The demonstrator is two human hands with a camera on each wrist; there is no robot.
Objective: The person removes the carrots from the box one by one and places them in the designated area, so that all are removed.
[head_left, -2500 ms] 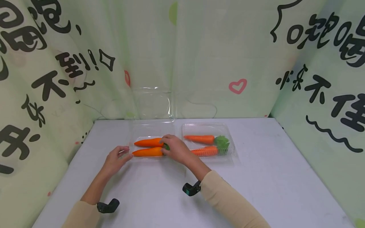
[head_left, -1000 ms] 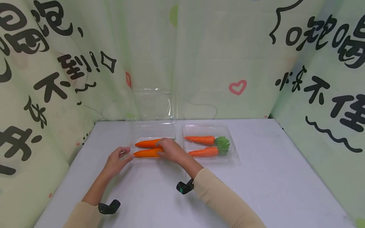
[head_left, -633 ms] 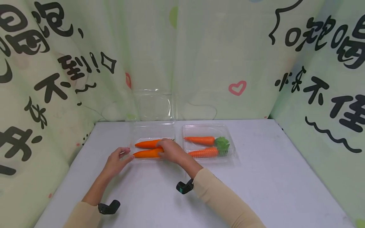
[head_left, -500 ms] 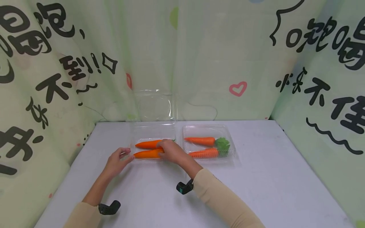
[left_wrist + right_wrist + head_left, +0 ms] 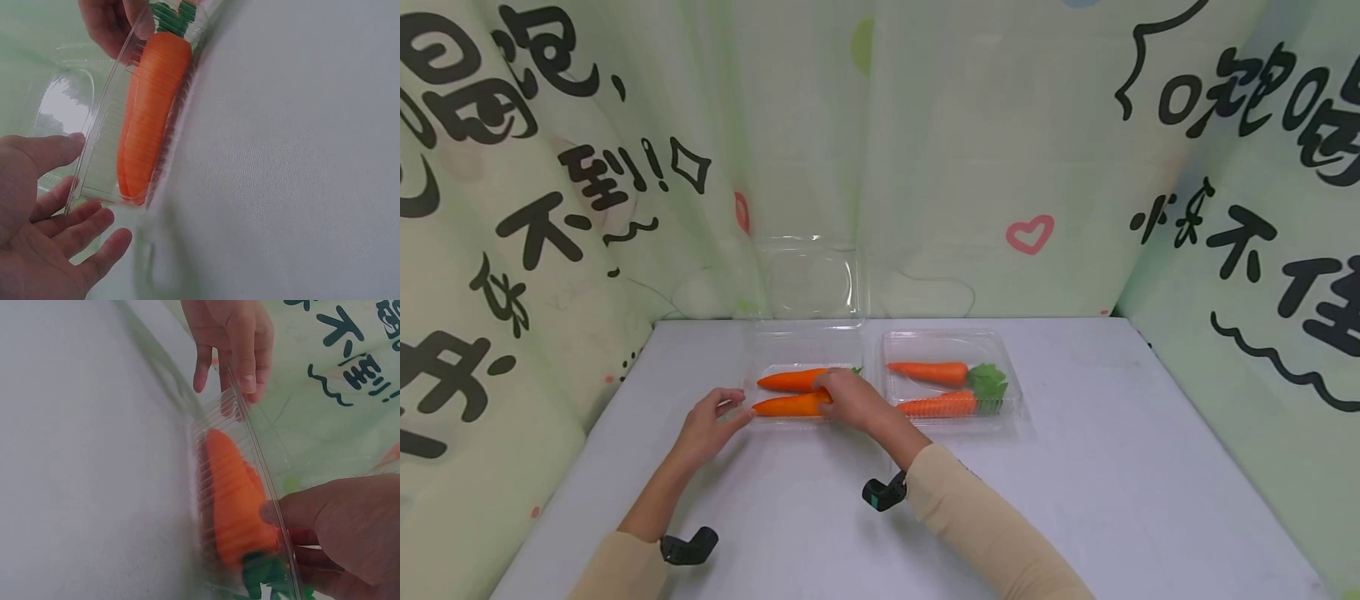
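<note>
The open clamshell box [image 5: 805, 350] of thin clear plastic sits on the worktop [image 5: 1075, 483] left of centre, near the back, its ribbed walls thin enough to show everything through them. Its lid [image 5: 808, 279] stands upright behind it, leaning close to the printed curtain [image 5: 940, 150]. Two smooth, tapered orange carrots [image 5: 790, 393] lie side by side in its tray, pointed tips to the left, green tops to the right.

The left hand [image 5: 706, 427] rests at the tray's left end, fingers loosely spread and relaxed; the left wrist view shows its thumb [image 5: 50, 150] at the rim and the other fingers just under the corner, not clamped. The right hand [image 5: 850, 400] covers the tray's right end, over the carrots' thick ends; in the right wrist view its thumb [image 5: 294, 509] presses the clear rim while the fingers curl beneath, pinching the tray edge.

Just to the right, with a narrow gap between, a closed clamshell box [image 5: 951, 379] of the same plastic holds two more carrots, one ridged, with frilly green leaves.

The worktop is a pale, matte, faintly grained sheet. Broad bare surface runs in front of both boxes and out to the right; the curtain walls close in the back and the left and right sides.
</note>
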